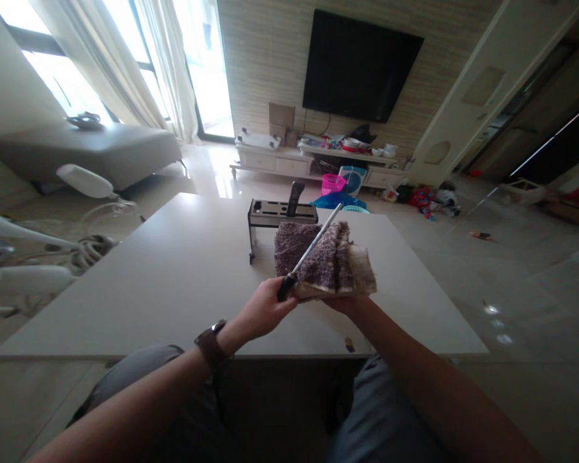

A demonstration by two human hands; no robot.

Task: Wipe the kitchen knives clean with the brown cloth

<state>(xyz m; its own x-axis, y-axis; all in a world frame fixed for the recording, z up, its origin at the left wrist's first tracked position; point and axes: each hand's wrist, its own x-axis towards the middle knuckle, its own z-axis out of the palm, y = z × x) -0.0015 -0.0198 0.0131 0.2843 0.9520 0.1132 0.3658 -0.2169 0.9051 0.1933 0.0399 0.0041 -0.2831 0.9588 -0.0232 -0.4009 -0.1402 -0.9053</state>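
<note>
Cropped forearms [149, 399] reach rod [317, 239] and cloth [318, 263], the right hand [348, 305] partly hidden.

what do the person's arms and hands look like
The left hand is bare, with a dark brown band and a shiny watch-like face at the wrist. The right hand is bare too; no sleeve shows on either forearm.

The white table [174, 270] bears a slotted stand [270, 211] and a small object [349, 344] (by the near edge).
</note>
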